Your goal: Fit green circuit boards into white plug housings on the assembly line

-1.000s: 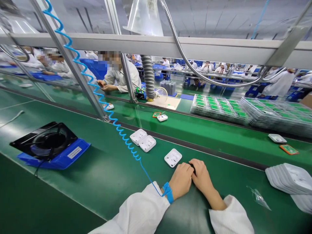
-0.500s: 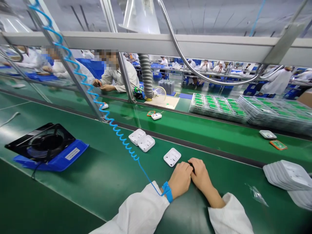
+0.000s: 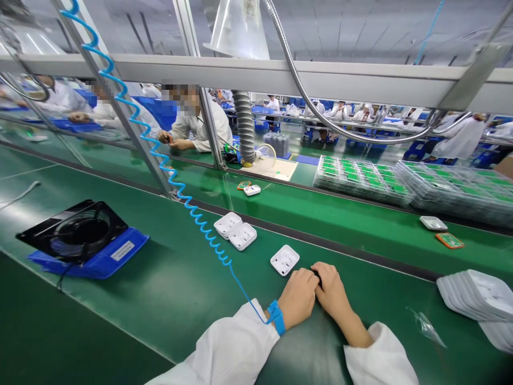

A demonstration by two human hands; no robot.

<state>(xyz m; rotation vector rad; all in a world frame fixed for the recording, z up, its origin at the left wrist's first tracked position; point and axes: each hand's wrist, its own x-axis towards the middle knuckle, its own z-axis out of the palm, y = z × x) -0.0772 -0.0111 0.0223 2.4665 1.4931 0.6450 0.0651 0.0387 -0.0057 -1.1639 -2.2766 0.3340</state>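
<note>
Both hands, left hand (image 3: 297,297) and right hand (image 3: 332,291), rest touching on the green tabletop (image 3: 168,289), fingers curled together, holding nothing visible; a nudge could bump the white socket housing (image 3: 284,260) just ahead.

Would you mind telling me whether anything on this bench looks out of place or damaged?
Nothing looks damaged. The only stray item is a crumpled scrap of clear plastic film lying loose on the green mat, beside the stack of white covers.

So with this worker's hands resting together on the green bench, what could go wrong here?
The blue coiled cord from the wrist strap on the left hand runs right beside the pair of white housings; a pull could possibly sweep them aside. The single white housing lies just ahead of the knuckles, so a nudge might slide it. The leaning stack of white covers near the right hand could topple.
</note>
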